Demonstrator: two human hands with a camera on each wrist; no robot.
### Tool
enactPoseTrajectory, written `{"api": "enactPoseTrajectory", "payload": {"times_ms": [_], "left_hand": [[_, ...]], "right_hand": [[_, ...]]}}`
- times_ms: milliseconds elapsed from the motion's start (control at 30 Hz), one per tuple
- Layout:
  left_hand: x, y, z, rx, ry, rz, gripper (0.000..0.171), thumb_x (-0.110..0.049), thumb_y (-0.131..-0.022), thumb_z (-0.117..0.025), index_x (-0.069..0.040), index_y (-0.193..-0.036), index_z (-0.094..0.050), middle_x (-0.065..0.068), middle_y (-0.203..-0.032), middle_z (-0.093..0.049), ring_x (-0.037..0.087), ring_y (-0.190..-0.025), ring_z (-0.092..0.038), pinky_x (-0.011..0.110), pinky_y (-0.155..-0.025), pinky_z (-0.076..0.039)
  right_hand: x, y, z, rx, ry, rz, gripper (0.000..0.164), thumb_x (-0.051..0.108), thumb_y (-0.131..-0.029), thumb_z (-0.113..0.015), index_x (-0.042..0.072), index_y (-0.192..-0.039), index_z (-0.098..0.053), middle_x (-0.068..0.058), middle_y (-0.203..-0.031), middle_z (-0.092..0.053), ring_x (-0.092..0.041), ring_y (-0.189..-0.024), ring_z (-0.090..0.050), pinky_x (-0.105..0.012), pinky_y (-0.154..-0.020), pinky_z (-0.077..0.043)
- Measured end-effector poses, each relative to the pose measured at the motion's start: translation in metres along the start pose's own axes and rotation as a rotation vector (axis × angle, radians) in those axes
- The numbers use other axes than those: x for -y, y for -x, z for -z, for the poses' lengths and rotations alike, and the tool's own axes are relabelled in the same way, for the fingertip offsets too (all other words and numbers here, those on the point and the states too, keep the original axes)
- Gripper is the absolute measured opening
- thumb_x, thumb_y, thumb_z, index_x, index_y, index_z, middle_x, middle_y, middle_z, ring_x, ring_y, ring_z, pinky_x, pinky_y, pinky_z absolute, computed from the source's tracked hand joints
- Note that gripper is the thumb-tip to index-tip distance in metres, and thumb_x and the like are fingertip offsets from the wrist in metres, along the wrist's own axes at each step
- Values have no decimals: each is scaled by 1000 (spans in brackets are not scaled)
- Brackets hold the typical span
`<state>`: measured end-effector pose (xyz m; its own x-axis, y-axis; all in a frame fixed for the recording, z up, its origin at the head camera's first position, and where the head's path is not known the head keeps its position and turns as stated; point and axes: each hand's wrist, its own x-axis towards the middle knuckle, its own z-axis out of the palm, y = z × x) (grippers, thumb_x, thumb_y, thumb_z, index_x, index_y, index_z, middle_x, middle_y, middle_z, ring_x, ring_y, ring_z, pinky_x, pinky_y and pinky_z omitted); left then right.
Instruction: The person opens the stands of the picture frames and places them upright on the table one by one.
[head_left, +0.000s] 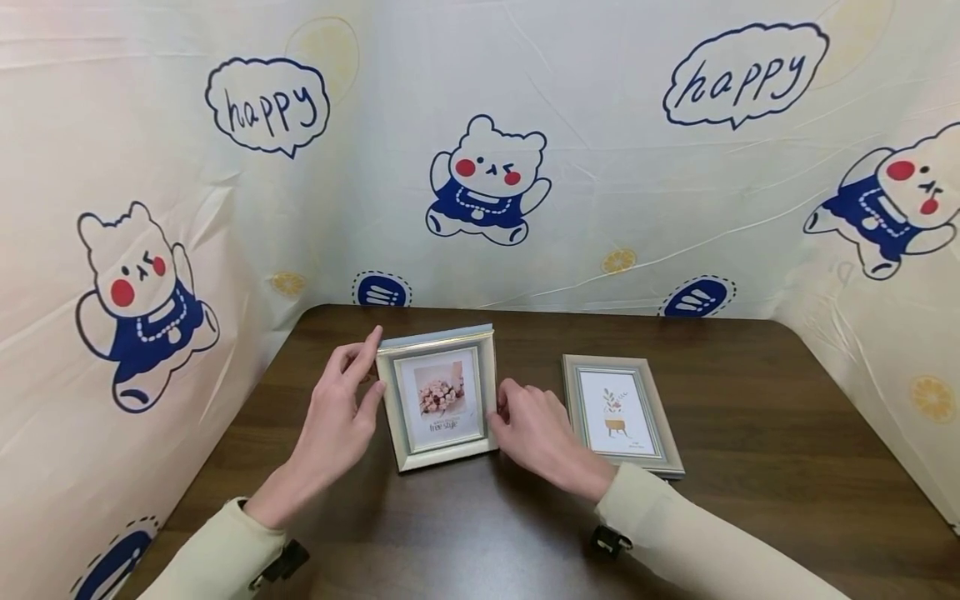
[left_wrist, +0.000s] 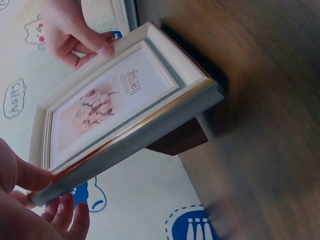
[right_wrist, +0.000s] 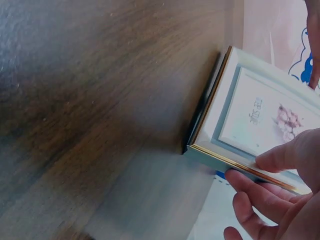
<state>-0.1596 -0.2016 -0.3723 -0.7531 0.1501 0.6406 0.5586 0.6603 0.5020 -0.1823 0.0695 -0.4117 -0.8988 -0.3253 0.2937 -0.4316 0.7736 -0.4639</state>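
A picture frame (head_left: pixel 442 400) with a pale gold border and a print of pink flowers stands upright, tilted slightly back, on the table. My left hand (head_left: pixel 337 408) holds its upper left side, thumb at the front and fingers behind, as the left wrist view shows. At the right side, low down, my right hand (head_left: pixel 536 429) pinches the border between thumb and fingers. Behind the frame a dark brown stand (left_wrist: pixel 177 139) juts out in the left wrist view. A second picture frame (head_left: pixel 618 412), showing a potted plant, lies face up to the right.
The dark wooden table (head_left: pixel 465 533) has rounded far corners. Pale cloth (head_left: pixel 615 192) printed with bears and "happy" bubbles hangs behind it and on both sides. The second frame lies close to my right forearm.
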Motion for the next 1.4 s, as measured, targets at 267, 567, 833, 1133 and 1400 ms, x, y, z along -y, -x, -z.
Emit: {"api": "enactPoseTrajectory", "payload": {"times_ms": [267,567,833,1133,1400], "left_hand": [[10,-10,-1,37,61,22,78,22,-92,-63,-8,-161,-43,19,-128,-55,26,-94,-63,10,-82,-44],[20,-21,-6,45,62,12,77,23,-92,-61,-7,-161,-44,19,-127,-56,26,-96,-64,12,-85,-44],[26,-28,-9,75,97,55,75,21,-94,-58,-7,-161,-42,20,-130,-54,28,-101,-66,23,-89,-51],[26,-30,-12,93,116,96,76,21,-95,-56,-9,-163,-40,19,-132,-53,29,-102,-66,15,-88,-47],[27,-30,-12,107,120,104,75,20,-96,-55,-10,-164,-38,20,-132,-52,30,-103,-65,12,-88,-44]], "right_hand": [[8,3,1,10,21,-19,21,18,-96,-73,15,-81,-58,10,-60,-52,-10,-51,-50,-28,-46,-40],[12,7,0,8,24,-36,22,19,-96,-73,14,-81,-58,10,-58,-51,-10,-49,-48,-28,-43,-39],[14,8,-2,-11,47,4,26,22,-96,-75,16,-79,-57,12,-56,-49,-10,-49,-47,-29,-44,-39],[11,6,-1,-2,55,13,27,22,-97,-75,16,-78,-57,11,-57,-49,-9,-49,-47,-29,-45,-39],[8,5,-1,-14,59,41,28,20,-96,-76,15,-78,-56,10,-57,-48,-9,-50,-47,-31,-48,-40]]}}
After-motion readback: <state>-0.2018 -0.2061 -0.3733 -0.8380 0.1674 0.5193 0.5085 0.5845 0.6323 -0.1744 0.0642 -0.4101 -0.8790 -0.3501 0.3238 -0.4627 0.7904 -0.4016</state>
